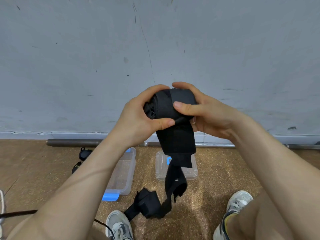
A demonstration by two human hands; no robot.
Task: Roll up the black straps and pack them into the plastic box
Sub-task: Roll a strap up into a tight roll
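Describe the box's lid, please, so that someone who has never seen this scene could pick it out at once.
Along the foot of the grey wall runs a metal bar. Just in front of it, on the brown floor, the lid lies right of the open box, partly behind the hanging strap. Unlike the deep box, it is flat and ribbed.

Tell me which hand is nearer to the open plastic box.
Left. The left hand is above the plastic box, slightly to its right; the right hand is farther right.
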